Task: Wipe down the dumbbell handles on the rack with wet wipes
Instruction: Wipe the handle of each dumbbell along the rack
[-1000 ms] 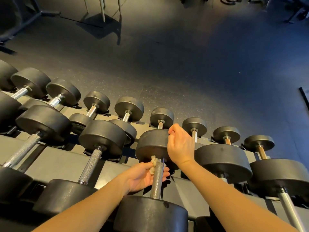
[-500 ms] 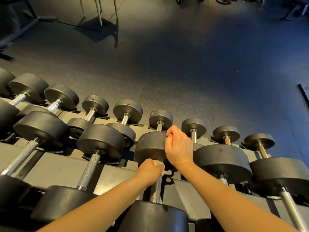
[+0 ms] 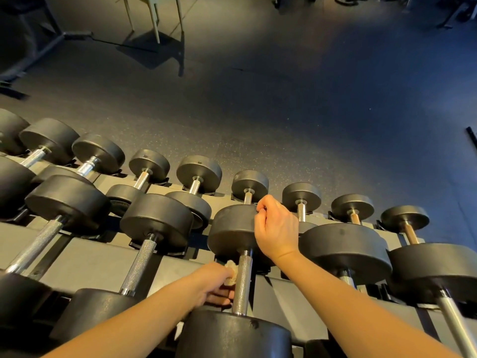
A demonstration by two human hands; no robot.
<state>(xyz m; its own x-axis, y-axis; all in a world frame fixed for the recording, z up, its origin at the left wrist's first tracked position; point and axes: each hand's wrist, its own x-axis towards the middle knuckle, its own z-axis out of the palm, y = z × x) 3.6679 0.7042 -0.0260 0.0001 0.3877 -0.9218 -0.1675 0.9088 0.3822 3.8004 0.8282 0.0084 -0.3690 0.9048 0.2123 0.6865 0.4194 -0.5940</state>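
**Mid-scrub at six o'clock**

The left hand [image 3: 214, 286] pinches one crumpled wet wipe [image 3: 230, 273] against the knurled handle [image 3: 242, 285] at six o'clock on the rack [image 3: 90, 259]. The right hand [image 3: 277, 229] curls over its far head [image 3: 232, 228]. Five dumbbells [image 3: 154, 223] fill the near row; behind, perhaps eight.

Pretty dim overall, tbh. Warm light hit the bare forearms [image 3: 361, 306] and the grey rack [image 3: 85, 262], while the speckled floor [image 3: 309, 112] faded to blue on the right. Some furniture legs [image 3: 154, 19] threw a hard shadow top left. The knurled handle [image 3: 241, 285] glinted a bit. Fisheye bent the dumbbell row, and the corners went dark and soft.
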